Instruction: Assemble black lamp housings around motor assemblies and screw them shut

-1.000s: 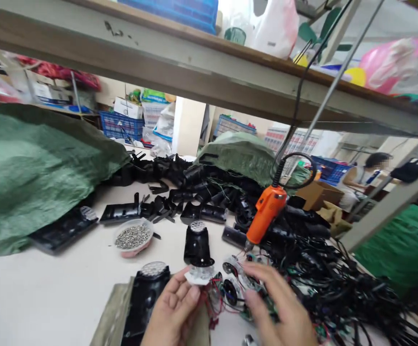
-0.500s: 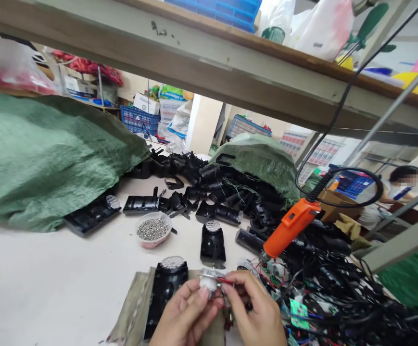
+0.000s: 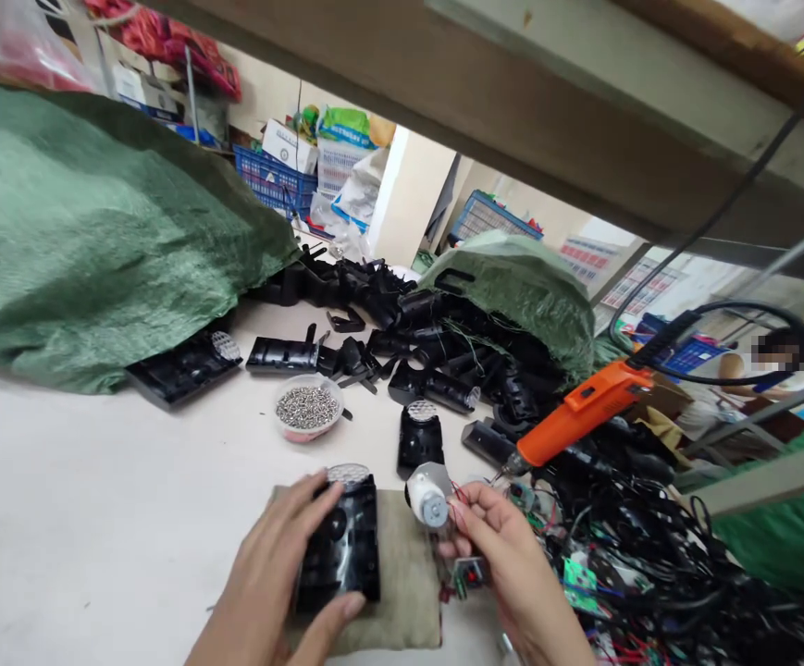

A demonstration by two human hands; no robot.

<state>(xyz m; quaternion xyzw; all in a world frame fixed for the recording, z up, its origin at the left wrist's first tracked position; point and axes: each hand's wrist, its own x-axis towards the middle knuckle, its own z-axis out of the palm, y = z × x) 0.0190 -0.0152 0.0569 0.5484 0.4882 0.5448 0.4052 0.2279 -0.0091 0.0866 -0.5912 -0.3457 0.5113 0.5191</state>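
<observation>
A black plastic housing half (image 3: 341, 546) with a clear mesh-patterned round end lies on a folded khaki cloth (image 3: 408, 592). My left hand (image 3: 269, 564) spans its left side, fingers over the top edge and thumb at the lower right, gripping it. To the right, my right hand (image 3: 505, 555) is closed on a small motor (image 3: 429, 499), white with a silvery end and red wires, held above the cloth's edge. Beneath that hand hangs a small circuit board (image 3: 469, 575); whether it is wired to the motor cannot be made out.
A bowl of small screws (image 3: 308, 407) stands behind the cloth. An orange electric screwdriver (image 3: 578, 416) hangs at right, over tangled wires and boards (image 3: 651, 555). Black housings (image 3: 421, 439) lie behind, near green sacks (image 3: 117, 231). A shelf beam (image 3: 477, 111) crosses overhead; a person sits far right.
My left hand has left the motor and moved onto the black housing. My right hand keeps the motor, now turned with its end facing me. The view has tilted down.
</observation>
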